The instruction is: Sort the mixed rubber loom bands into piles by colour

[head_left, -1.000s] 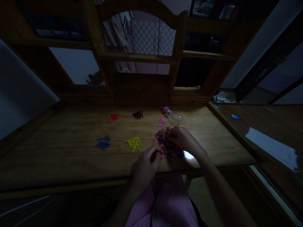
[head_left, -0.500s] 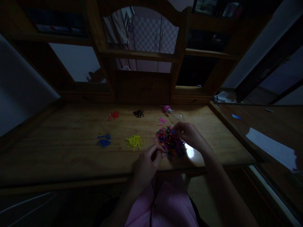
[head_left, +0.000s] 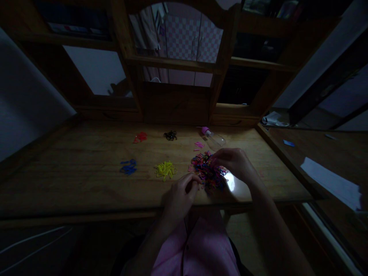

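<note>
Pink, blue and dark loops lie heaped near the front edge of the worktop, where the right hand apparently picks and the left hand rests curled alongside, grips too dim to tell, the next move likely calling for a fine pinch.

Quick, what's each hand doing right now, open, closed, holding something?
Left hand: fingers curled beside the multicoloured pile; any grip cannot be told.
Right hand: fingers bent down at the pile; any grip cannot be told.
</note>
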Demonstrator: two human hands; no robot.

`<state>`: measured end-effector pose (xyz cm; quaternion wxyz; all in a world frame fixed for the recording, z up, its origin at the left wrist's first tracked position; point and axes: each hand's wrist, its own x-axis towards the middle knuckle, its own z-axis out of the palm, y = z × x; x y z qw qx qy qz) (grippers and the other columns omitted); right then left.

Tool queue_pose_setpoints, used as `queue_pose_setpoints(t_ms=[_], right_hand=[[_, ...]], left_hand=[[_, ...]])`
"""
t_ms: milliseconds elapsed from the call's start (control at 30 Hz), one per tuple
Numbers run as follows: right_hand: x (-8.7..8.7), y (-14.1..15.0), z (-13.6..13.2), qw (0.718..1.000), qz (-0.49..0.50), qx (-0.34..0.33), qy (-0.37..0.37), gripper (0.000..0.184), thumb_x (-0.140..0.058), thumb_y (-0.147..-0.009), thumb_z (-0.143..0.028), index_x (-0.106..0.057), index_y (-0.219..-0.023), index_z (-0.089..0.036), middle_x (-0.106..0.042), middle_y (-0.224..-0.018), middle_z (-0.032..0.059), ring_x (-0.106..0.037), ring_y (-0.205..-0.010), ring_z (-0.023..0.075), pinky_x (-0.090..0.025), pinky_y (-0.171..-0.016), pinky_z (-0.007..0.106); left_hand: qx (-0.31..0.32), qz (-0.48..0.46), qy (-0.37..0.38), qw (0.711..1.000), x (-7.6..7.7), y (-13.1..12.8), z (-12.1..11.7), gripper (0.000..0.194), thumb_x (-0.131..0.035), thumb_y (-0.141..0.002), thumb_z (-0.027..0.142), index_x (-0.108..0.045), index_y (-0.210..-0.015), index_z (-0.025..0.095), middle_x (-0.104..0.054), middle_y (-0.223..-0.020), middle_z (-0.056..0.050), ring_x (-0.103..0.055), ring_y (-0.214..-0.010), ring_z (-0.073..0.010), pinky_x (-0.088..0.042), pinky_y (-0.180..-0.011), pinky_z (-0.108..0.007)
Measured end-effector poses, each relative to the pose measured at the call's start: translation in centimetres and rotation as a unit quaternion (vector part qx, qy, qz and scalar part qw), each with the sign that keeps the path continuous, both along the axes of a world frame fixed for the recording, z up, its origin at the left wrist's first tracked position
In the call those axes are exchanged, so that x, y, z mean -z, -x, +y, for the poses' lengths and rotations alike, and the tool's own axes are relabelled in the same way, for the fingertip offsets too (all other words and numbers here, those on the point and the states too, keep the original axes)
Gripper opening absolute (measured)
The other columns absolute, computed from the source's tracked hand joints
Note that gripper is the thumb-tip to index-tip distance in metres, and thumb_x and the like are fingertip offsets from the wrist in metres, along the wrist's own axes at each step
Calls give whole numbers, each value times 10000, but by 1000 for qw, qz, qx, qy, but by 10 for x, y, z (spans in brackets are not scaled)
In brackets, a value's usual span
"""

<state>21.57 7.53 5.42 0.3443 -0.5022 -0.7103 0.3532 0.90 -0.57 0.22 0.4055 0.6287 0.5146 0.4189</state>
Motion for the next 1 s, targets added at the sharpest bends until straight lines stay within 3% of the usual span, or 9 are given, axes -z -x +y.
queue_pose_setpoints(t_ms=[100, 233, 467, 767, 1000], right_hand=[[0, 3, 14, 1000, 6, 19, -3, 112, -698, -758, -216, -750, -832, -150, -752, -742, 63, -727, -682, 213, -573, -625, 280], [-1, 18, 48, 997, -20, 46, -61, 99, -673, -776, -183, -753, -815, -141, -751, -767, 64, -735, -700, 214, -568, -618, 266], [14, 46, 95, 963, -221, 52, -142, 198, -641, -792, -78, -769, -908, -175, -763, -862, 81, -714, -822, 208, -520, -731, 275], [20, 36, 89, 960, -224, 18, -167, 263, -633, -827, -91, -718, -1058, -183, -739, -945, 91, -689, -858, 202, -487, -736, 269], [21, 37, 84, 943, -240, -85, -212, 206, -720, -820, -257, -726, -1016, -193, -684, -1025, 84, -621, -922, 204, -442, -810, 291]], left_hand=[[-2, -5, 2, 1000, -2, 0, 0, 185, -467, -883, 161, -644, -843, 200, -673, -810, -2, -615, -755, -145, -432, -685, -220], [-2, -7, 9, 1000, -3, 0, 0, 181, -473, -884, 177, -648, -843, 198, -676, -808, -8, -611, -729, -146, -427, -650, -217], [-8, -1, 8, 1000, 2, -1, 0, 174, -474, -885, 173, -644, -861, 196, -677, -832, -10, -612, -724, -140, -422, -633, -212], [-9, 0, 8, 1000, 2, -1, 0, 181, -469, -883, 166, -643, -853, 204, -689, -850, -9, -624, -750, -145, -421, -631, -211], [-10, 4, 0, 1000, 3, -1, 0, 176, -470, -885, 163, -636, -847, 205, -676, -823, 0, -619, -746, -140, -421, -641, -207]])
